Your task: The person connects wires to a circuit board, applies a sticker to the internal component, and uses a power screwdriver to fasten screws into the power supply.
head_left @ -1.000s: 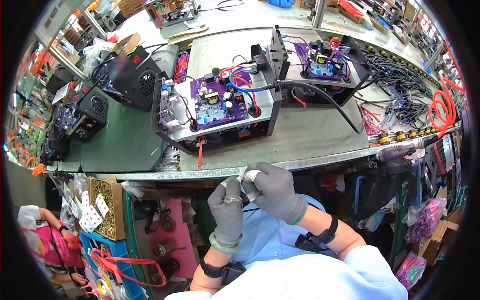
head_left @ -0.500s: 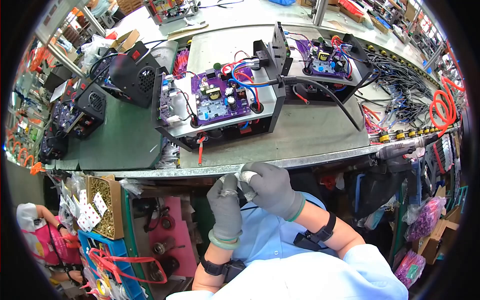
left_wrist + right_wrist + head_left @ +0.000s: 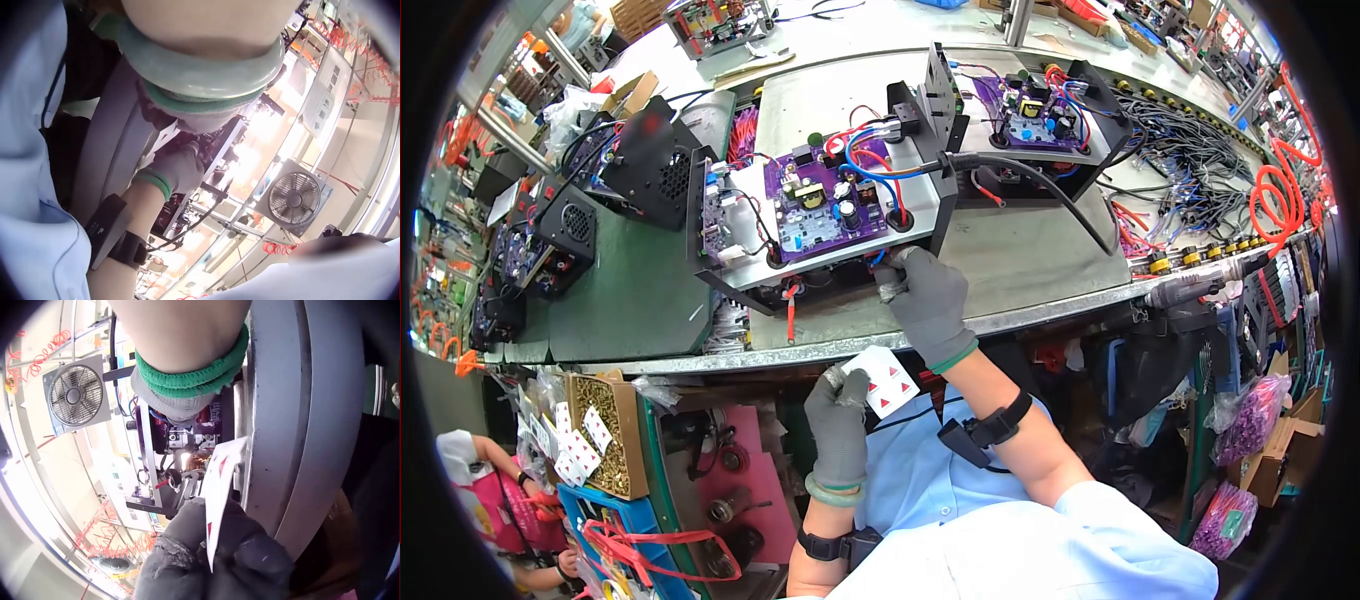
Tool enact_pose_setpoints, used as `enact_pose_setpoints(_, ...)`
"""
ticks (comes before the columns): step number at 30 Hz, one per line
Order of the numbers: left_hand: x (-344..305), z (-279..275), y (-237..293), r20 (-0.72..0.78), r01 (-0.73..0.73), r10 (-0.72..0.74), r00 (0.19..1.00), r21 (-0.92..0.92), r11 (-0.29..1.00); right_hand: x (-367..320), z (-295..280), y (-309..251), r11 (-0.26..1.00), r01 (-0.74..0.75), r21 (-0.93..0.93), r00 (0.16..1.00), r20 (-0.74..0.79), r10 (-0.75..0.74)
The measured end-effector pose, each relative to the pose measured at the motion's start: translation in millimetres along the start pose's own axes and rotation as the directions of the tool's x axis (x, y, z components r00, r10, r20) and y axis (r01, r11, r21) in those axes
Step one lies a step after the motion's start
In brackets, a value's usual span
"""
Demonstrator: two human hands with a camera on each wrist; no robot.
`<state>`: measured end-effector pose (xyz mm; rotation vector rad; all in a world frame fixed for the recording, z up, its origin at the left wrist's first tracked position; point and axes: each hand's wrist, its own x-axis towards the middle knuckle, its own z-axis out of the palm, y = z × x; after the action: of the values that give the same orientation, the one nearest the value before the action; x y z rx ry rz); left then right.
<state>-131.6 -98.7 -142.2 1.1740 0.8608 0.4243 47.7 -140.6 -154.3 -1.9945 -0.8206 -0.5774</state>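
Pinching sticker sheet (image 3: 882,381) in left hand (image 3: 838,410), probably kept handy below the bench (image 3: 1040,265) edge. Pressing right hand (image 3: 925,290), fingers straight, on the case (image 3: 745,265).

White sheet (image 3: 882,381) with red triangles

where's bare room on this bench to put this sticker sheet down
For the sticker sheet, bare: the grey mat right of the right hand, this side of the black cable; and the green mat left of the open chassis. Crowded: the wire bundles at the right end, black units far left.
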Motion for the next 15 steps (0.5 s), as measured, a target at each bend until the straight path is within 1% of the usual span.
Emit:
enact_pose_setpoints(1,-1,2,1,0.001,0.004,-0.004,1.0,0.0,1.0,0,-2,-1,1.0,-0.013,0.007,1.0,-0.003,0.013)
enact_pose_setpoints(3,-4,6,9,0.036,-0.092,0.091,0.995,0.035,0.995,0,-12,1,0.999,-0.033,0.011,0.999,-0.004,0.033)
enact_pose_setpoints(5,-7,9,20,0.064,-0.084,0.083,0.995,0.013,0.996,5,-34,10,0.993,0.006,-0.121,0.993,0.118,0.009)
enact_pose_setpoints(6,-7,11,23,0.088,-0.08,0.081,0.993,-0.014,0.997,3,-43,9,0.992,0.011,-0.123,0.993,0.118,0.004)
enact_pose_setpoints(7,-5,13,24,0.086,-0.081,0.083,0.993,-0.022,0.996,-3,-52,6,0.992,-0.119,0.044,0.969,0.223,0.107)
enact_pose_setpoints(8,-4,14,23,0.111,-0.075,0.077,0.991,-0.029,0.997,-10,-64,2,0.944,-0.267,0.192,0.92,0.344,0.19)
enact_pose_setpoints(9,-4,16,22,0.138,-0.067,0.071,0.988,-0.035,0.997,-13,-79,-4,0.894,-0.423,0.149,0.785,0.554,0.279)
enact_pose_setpoints(10,-6,22,25,0.14,-0.063,0.068,0.988,-0.041,0.997,-16,-92,-9,0.896,-0.421,0.142,0.783,0.556,0.28)
enact_pose_setpoints(11,-10,30,33,0.124,-0.073,0.082,0.989,-0.077,0.994,-18,-104,-13,0.788,-0.568,0.235,0.667,0.693,0.274)
enact_pose_setpoints(12,-12,37,39,0.108,-0.083,0.095,0.99,-0.111,0.99,-20,-111,-13,0.646,-0.706,0.29,0.541,0.81,0.228)
enact_pose_setpoints(13,-12,42,41,0.113,-0.081,0.094,0.989,-0.114,0.99,-22,-115,-11,0.658,-0.717,0.231,0.501,0.827,0.255)
enact_pose_setpoints(14,-13,47,42,0.115,-0.079,0.1,0.988,-0.174,0.982,-23,-120,-10,0.658,-0.718,0.228,0.501,0.825,0.261)
enact_pose_setpoints(15,-13,52,42,0.116,-0.079,0.108,0.987,-0.232,0.97,-23,-124,-12,0.638,-0.719,0.277,0.558,0.777,0.291)
